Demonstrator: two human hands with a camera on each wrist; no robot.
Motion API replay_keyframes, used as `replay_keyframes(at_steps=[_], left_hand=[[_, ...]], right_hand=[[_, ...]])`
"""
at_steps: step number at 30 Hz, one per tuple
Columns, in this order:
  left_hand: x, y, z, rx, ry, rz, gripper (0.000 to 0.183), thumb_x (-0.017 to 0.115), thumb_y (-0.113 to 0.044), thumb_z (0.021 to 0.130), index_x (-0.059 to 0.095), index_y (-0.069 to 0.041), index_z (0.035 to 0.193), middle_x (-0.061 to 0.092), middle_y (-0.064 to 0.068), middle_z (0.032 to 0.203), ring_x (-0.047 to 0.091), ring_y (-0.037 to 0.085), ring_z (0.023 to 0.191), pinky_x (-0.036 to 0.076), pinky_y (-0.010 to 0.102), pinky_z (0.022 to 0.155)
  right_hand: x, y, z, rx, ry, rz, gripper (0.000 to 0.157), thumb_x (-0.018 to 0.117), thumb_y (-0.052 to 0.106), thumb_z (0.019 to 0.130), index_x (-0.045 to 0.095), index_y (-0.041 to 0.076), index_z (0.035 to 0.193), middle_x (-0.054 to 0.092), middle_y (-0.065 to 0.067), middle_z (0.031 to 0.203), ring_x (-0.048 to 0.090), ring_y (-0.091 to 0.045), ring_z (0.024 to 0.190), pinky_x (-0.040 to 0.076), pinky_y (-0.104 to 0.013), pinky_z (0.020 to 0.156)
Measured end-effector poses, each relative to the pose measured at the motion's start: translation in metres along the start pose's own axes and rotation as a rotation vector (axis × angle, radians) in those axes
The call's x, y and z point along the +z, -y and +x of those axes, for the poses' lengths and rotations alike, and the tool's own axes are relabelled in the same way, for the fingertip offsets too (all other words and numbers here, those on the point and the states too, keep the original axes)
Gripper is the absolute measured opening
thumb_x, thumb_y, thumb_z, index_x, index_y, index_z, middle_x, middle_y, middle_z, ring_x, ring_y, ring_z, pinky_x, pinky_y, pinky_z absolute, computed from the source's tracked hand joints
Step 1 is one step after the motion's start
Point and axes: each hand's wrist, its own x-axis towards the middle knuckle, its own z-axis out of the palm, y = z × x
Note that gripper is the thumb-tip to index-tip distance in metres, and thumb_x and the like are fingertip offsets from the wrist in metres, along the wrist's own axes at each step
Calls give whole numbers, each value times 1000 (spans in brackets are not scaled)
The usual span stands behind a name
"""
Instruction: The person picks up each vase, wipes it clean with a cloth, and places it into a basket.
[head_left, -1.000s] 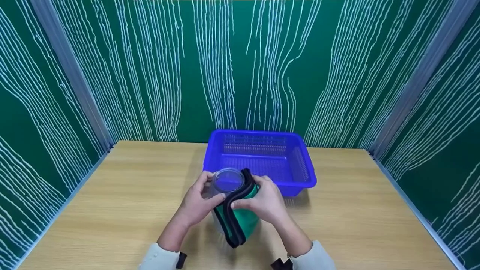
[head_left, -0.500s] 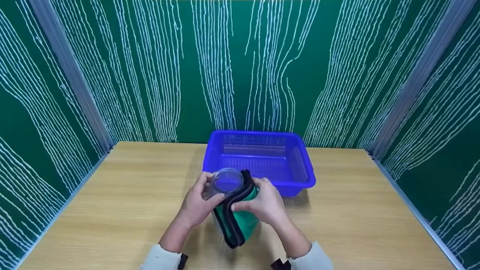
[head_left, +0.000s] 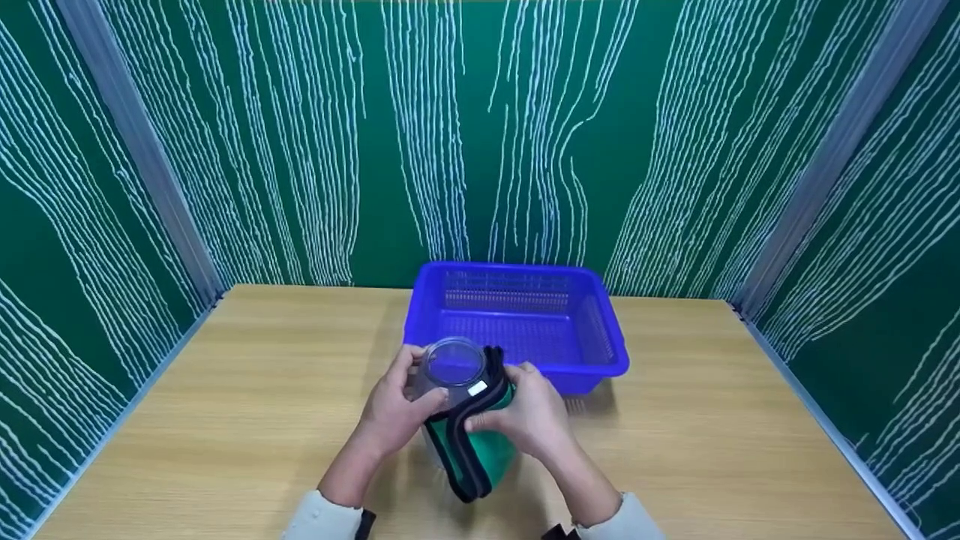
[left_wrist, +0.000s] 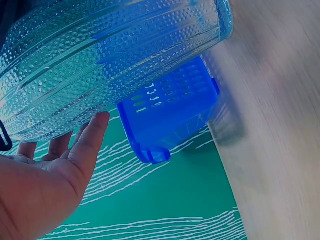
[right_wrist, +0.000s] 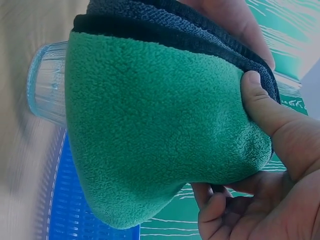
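A clear, dimpled jar (left_wrist: pixel 125 60) with a round mouth (head_left: pixel 454 362) is held in front of the basket. My left hand (head_left: pixel 394 405) grips its upper part from the left, thumb over the shoulder and fingers round the far side. Against the jar's right side lies a folded green cleaning cloth (right_wrist: pixel 150 115) with black edging and a grey reverse. My right hand (head_left: pixel 536 420) pinches the cloth, with its thumb on the green face and the fingers behind. A small white label (head_left: pixel 478 388) shows on the jar beside the cloth's edge.
Just behind the jar stands a blue plastic basket (head_left: pixel 611 360) with slotted walls. The wooden table (head_left: pixel 712 435) is bounded by green panels (head_left: pixel 630 135) with white wavy lines and by grey posts (head_left: pixel 825 172) at the corners.
The cloth's upper edge has slid slightly down along the jar with my right hand, uncovering the white label. My left hand keeps its grip in nearly the same place.
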Motion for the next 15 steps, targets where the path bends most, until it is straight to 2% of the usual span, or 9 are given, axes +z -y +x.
replay_keyframes(at_steps=[4,8,12,15], left_hand=[[0,-1,-1,4,-1,-4,40,60,-39,77,38,-32,110,50,-9,113,50,17,103,42,45,89],[1,-2,-2,-20,-13,5,42,60,-39,77,38,-30,111,49,-11,114,50,17,106,41,46,90],[1,-2,-2,-30,-23,24,39,60,-41,76,38,-35,109,49,-12,114,49,17,106,41,46,90],[0,-9,-4,-29,-17,38,37,60,-38,78,38,-36,107,50,-9,113,49,17,106,40,45,91]], right_hand=[[1,-1,-1,8,-4,-5,98,78,58,31,57,12,115,54,-12,115,52,-27,105,40,-43,89],[2,-4,-1,4,-4,-9,96,78,56,31,58,12,113,57,-9,108,53,-25,102,41,-42,88],[4,-7,-2,-12,2,-9,91,79,54,32,60,12,110,59,-4,100,54,-22,97,43,-40,85],[5,-9,-1,-18,15,4,86,80,52,33,62,13,107,60,-3,99,54,-20,96,42,-39,85]])
